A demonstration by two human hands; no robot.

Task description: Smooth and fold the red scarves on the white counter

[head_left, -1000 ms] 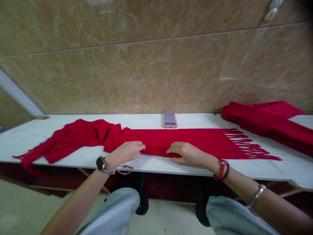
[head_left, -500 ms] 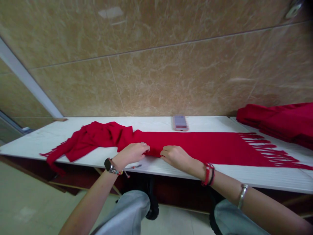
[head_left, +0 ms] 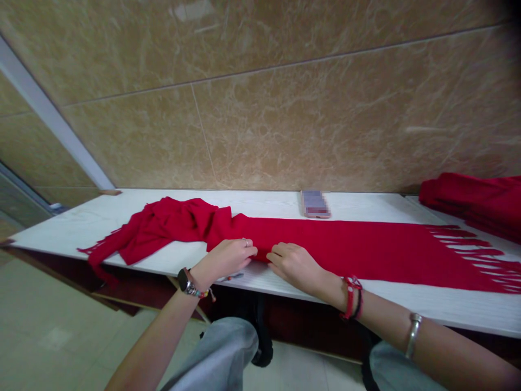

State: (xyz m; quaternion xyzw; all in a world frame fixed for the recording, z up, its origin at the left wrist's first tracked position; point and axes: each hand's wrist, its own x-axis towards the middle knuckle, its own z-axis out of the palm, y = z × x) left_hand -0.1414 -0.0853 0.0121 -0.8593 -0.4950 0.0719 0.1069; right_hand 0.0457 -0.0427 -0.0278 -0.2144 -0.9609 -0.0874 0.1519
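Observation:
A red fringed scarf (head_left: 358, 247) lies along the white table. Its right part is flat, with the fringe at the right end; the left part is bunched in loose folds. My left hand (head_left: 230, 258), with a ring and a watch at the wrist, has its fingers closed on the scarf's near edge, close to where the folds begin. A short gap to the right, my right hand (head_left: 293, 263) pinches the same near edge with curled fingers. The fingertips of both hands are partly hidden.
A phone (head_left: 315, 203) rests on the table (head_left: 268, 201) by the tiled wall. More folded red cloth (head_left: 476, 203) sits at the far right. A small thin item (head_left: 234, 277) lies by my left wrist. Below is an open shelf (head_left: 301, 326).
The view has shifted slightly, so the table and scarf appear a little farther right. My hands have come slightly closer together along the scarf's near edge.

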